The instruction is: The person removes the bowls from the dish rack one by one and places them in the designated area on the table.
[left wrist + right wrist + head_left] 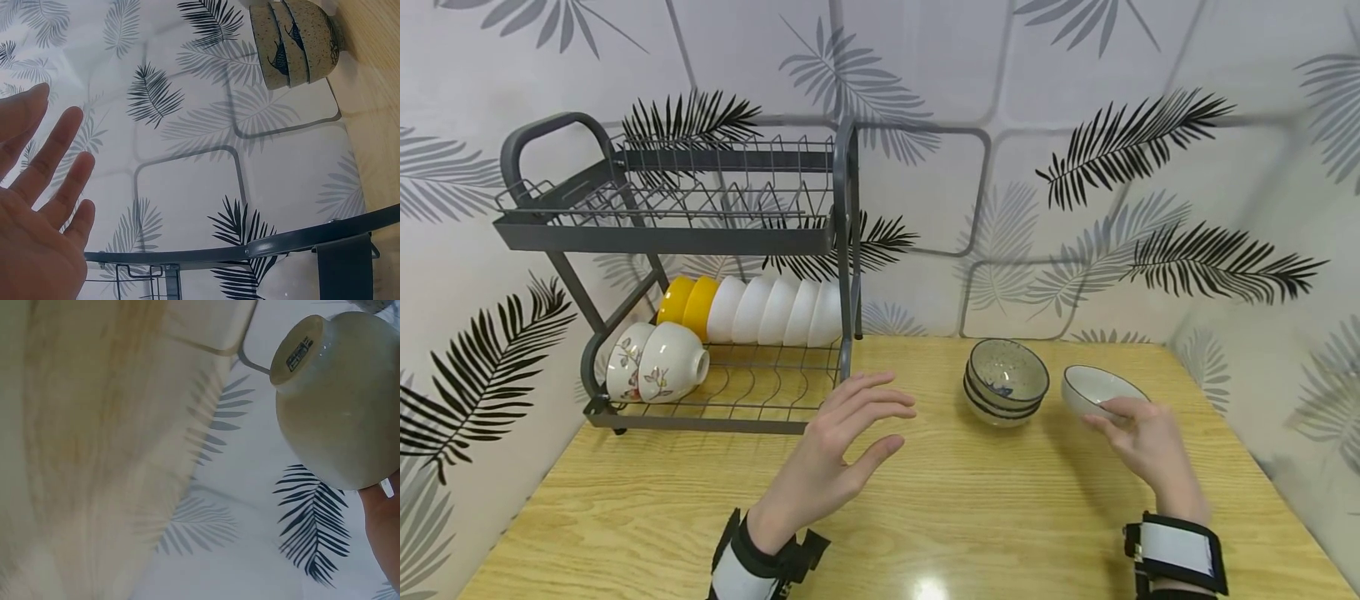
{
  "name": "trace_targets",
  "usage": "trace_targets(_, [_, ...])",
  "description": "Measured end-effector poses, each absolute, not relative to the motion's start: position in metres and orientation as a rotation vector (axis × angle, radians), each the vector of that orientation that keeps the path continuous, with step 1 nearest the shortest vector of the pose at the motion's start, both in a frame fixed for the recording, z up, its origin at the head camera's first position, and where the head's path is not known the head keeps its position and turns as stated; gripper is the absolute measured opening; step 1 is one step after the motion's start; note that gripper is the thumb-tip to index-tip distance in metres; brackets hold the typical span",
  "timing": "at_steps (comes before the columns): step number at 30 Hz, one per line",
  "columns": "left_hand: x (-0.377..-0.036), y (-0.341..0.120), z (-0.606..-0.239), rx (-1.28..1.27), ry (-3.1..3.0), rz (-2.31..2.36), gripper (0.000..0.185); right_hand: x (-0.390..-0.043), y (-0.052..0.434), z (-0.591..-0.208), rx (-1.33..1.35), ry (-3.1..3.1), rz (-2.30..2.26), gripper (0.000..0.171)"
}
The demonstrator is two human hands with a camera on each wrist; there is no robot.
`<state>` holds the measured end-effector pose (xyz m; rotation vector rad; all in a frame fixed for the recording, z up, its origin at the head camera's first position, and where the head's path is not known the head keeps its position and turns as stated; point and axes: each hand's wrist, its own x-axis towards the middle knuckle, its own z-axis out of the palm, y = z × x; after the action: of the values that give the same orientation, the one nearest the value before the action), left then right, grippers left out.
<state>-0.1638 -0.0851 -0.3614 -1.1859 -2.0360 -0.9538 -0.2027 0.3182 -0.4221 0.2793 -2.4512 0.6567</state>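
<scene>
My right hand (1150, 446) pinches the near rim of a white bowl (1093, 390) with a thin dark edge. The bowl is tilted, and the right wrist view shows its underside (344, 406), with a dark stamp inside the foot ring. Just left of it, a stack of three speckled bowls (1007, 375) with dark rims stands on the table, a blue mark inside the top one. My left hand (842, 450) hovers in front of the rack's right end, fingers spread and slightly bent, holding nothing. In the left wrist view its fingers (62, 194) are apart from everything.
A two-tier grey dish rack (670, 240) stands at the left on the wooden table (962, 517). Its lower tier bears yellow bowls (700, 304), several white bowls (775, 312) and two floral bowls (666, 362). Leaf-patterned wall (925, 192) closes off the back and sides.
</scene>
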Motion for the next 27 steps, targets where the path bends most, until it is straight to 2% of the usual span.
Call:
trace_targets(9, [-0.164, -0.085, -0.362, -1.184, -2.038, -0.964, 0.026, -0.206, 0.321, -0.435, 0.199, -2.71, 0.709, 0.019])
trace_targets(20, [-0.164, -0.083, -0.363, -1.192, -2.069, -0.972, 0.023, -0.214, 0.323, -0.447, 0.224, -2.853, 0.66, 0.004])
trace_targets(27, [-0.163, -0.083, -0.364, -1.184, -2.097, -0.993, 0.023, -0.221, 0.322, -0.447, 0.289, -2.875, 0.651, 0.004])
